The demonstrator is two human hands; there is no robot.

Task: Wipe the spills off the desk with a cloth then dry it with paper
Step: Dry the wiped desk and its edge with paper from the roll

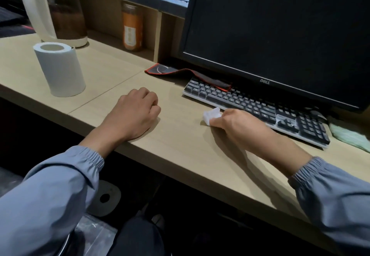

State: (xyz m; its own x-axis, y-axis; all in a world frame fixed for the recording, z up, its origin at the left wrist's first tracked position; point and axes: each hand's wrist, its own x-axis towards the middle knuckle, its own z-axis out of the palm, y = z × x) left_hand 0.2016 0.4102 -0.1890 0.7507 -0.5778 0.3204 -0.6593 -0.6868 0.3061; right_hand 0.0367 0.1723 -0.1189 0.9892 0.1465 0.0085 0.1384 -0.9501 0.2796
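My right hand [238,124] presses a crumpled white piece of paper [211,115] onto the light wooden desk [180,145], just in front of the keyboard. My left hand [136,111] rests on the desk as a loose fist with nothing in it, left of the paper. A white paper roll [60,69] stands upright at the left of the desk. A pale green cloth [348,135] lies at the far right, beyond the keyboard's end. No spill shows on the desk surface.
A black keyboard [258,107] lies under a dark Dell monitor [280,31]. A folded black mat with red edging [188,74] lies partly on the keyboard. A white kettle [54,9] and an orange bottle [132,28] stand at the back. The desk's front edge runs under my wrists.
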